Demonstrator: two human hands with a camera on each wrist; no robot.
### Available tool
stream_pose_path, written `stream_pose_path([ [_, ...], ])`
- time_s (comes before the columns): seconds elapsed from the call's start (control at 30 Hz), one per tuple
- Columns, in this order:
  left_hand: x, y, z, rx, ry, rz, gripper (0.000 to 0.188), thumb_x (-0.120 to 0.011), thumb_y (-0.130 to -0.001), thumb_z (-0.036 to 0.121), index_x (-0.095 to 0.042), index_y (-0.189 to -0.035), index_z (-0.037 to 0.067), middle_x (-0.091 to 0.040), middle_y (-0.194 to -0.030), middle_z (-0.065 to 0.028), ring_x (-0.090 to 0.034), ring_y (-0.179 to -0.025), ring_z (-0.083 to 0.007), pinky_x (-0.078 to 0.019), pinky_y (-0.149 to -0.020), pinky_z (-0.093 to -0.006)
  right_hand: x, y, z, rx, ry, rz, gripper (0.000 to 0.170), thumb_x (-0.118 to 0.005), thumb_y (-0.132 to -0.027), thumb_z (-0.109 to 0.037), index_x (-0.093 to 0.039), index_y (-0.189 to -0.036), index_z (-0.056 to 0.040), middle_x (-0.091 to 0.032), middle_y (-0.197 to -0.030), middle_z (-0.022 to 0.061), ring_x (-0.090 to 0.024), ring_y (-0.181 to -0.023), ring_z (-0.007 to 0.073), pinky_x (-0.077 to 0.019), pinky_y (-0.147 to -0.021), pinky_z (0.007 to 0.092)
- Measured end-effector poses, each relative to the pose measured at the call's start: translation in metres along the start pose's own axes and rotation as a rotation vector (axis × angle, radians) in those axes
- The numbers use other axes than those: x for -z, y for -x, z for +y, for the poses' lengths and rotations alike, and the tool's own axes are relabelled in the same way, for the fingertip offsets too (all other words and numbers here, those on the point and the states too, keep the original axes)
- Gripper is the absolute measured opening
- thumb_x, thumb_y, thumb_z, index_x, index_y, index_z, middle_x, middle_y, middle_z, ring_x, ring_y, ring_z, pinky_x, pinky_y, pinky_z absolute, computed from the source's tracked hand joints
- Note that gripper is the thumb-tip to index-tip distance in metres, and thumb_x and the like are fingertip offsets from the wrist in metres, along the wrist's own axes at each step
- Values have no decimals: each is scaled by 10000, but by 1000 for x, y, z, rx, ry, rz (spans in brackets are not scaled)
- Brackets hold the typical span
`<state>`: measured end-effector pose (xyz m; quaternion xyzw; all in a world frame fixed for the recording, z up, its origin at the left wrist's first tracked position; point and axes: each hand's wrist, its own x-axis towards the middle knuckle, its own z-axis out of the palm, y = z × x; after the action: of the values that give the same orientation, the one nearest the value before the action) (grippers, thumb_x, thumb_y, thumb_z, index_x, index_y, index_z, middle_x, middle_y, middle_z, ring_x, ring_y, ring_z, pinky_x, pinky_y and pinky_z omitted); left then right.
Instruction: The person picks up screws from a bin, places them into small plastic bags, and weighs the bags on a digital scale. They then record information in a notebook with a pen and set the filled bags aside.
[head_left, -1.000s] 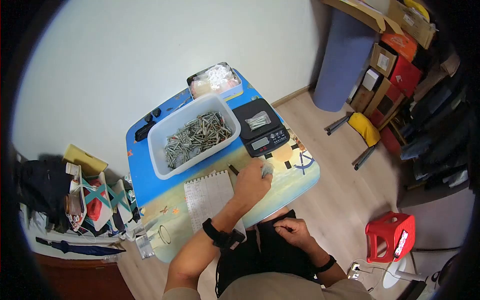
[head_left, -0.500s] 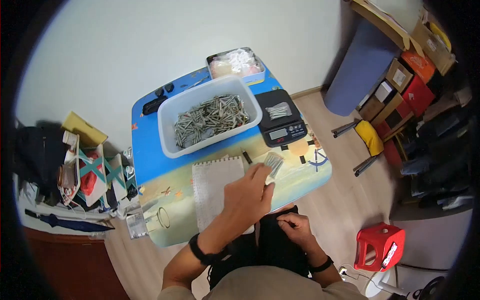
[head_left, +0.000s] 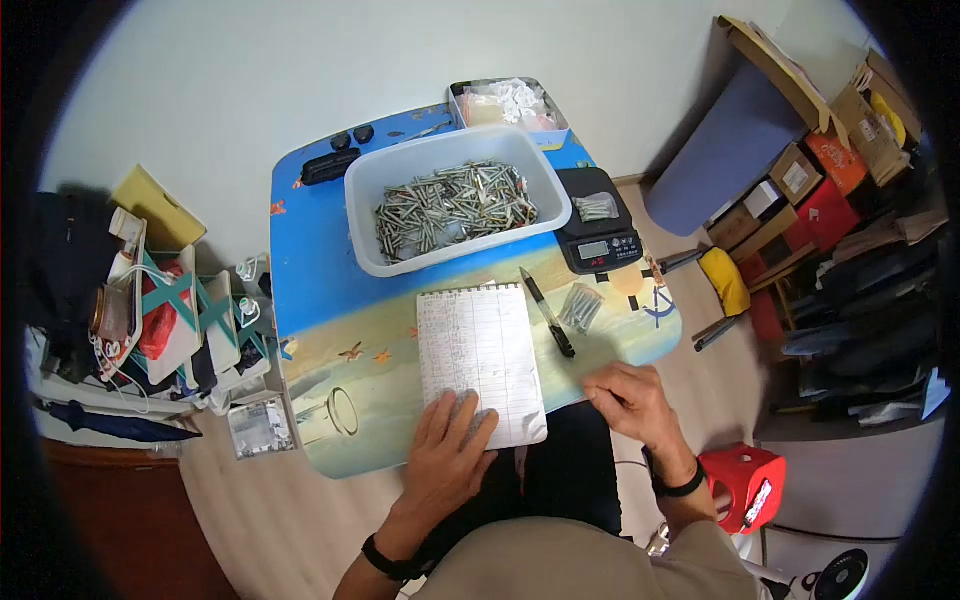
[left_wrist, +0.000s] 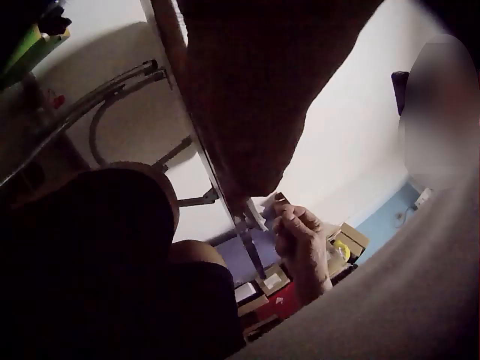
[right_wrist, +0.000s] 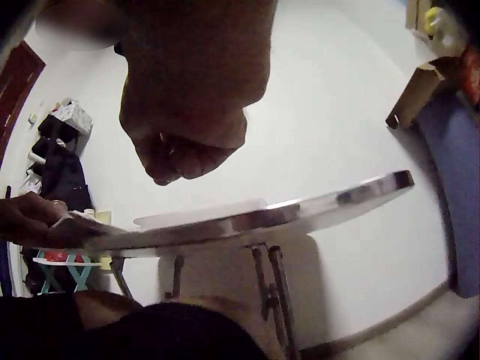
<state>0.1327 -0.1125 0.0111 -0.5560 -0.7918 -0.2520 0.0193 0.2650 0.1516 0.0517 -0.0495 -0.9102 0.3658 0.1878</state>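
My left hand (head_left: 455, 450) lies with its fingers spread on the lower left part of a spiral notepad (head_left: 480, 350) with handwritten lines. Just off the table's front edge hovers my right hand (head_left: 632, 402), its fingers loosely curled and nothing visible in them. A black pen (head_left: 548, 315) lies right of the notepad, and beside it is a small clear bag of screws (head_left: 580, 307). Another bag of screws (head_left: 597, 207) rests on the black digital scale (head_left: 590, 259). In the right wrist view the right hand (right_wrist: 191, 142) is above the table edge.
A white plastic tub (head_left: 363, 245) full of loose screws stands mid-table. Behind it is a tin (head_left: 550, 138) of plastic bags, with a black case (head_left: 330, 167) at the back left. A red stool (head_left: 735, 490) stands on the floor at right.
My left hand has put the bag of screws down on the table, let go and moved left onto the notepad. My right hand has risen from my lap to the table's front edge.
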Motion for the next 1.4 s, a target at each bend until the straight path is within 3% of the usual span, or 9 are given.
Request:
stream_pose_path([
  [0.2, -8, 0, 0, 47, 51, 79, 560, -831, -672, 179, -654, -1198, 109, -573, -1304, -168, -508, -1230, -376, -422, -1033, -509, 5, -45, -7, 150, 113, -81, 111, -713, -832, -75, -708, -928, -18, -680, -814, 137, -660, -654, 319, -524, -578, 382],
  [0.33, -10, 0, -4, 13, 58, 96, 529, -823, -684, 191, -661, -1183, 118, -583, -1291, -167, -523, -1207, -370, -428, -1015, -501, 15, -58, -5, 78, 173, -98, 98, -699, -840, -71, -709, -917, -12, -688, -834, 141, -663, -688, 338, -528, -595, 382],
  [0.43, -13, 0, -4, 8, 43, 87, 497, -810, -704, 208, -667, -1173, 129, -584, -1294, -163, -529, -1192, -356, -436, -975, -487, 29, -64, 12, -32, 245, -52, 108, -696, -853, -71, -710, -932, 3, -700, -854, 146, -681, -713, 297, -531, -627, 364],
  [0.53, -19, 3, -6, 0, 9, 114, 432, -767, -782, 264, -666, -1187, 152, -591, -1293, -146, -534, -1175, -331, -438, -935, -463, 39, -68, 41, -399, 17, 119, 139, -693, -890, -72, -707, -985, 28, -714, -849, 114, -638, -755, 136, -513, -674, 310],
  [0.63, -24, 8, -8, -15, -85, 157, 314, -686, -883, 332, -687, -1157, 176, -606, -1282, -115, -542, -1154, -297, -438, -907, -433, 41, -77, 56, -456, -30, 84, 140, -690, -894, -69, -706, -991, 30, -714, -841, 98, -626, -757, 122, -510, -668, 306],
  [0.87, -22, 12, -11, -61, -99, 204, 255, -586, -966, 365, -721, -1078, 180, -697, -1149, -69, -596, -1057, -241, -435, -920, -382, 29, -127, 43, 40, 89, -61, 89, -687, -852, -33, -699, -934, -1, -666, -784, 139, -647, -662, 280, -500, -589, 355],
  [1.13, -18, 25, -12, 46, 136, 351, 222, -529, -1008, 266, -690, -1009, 113, -719, -1108, -61, -620, -1013, -252, -454, -904, -385, -5, -170, 33, 280, 140, -221, 113, -716, -833, -49, -694, -940, -20, -666, -798, 139, -653, -676, 317, -506, -572, 378],
  [1.3, -15, 30, -7, 266, 395, 580, 257, -490, -1026, 238, -600, -980, 10, -714, -1031, -198, -649, -1010, -411, -511, -892, -515, -27, -182, 26, 325, 248, -355, 192, -708, -810, -50, -695, -1001, -43, -672, -803, 136, -659, -695, 325, -501, -578, 411],
  [1.4, -18, 38, -7, 381, 465, 666, 370, -467, -1051, 302, -647, -1045, -21, -696, -1048, -237, -653, -1023, -403, -523, -902, -512, -42, -191, 33, 352, 278, -390, 189, -692, -768, -78, -687, -952, -34, -676, -740, 161, -673, -715, 355, -506, -630, 461],
])
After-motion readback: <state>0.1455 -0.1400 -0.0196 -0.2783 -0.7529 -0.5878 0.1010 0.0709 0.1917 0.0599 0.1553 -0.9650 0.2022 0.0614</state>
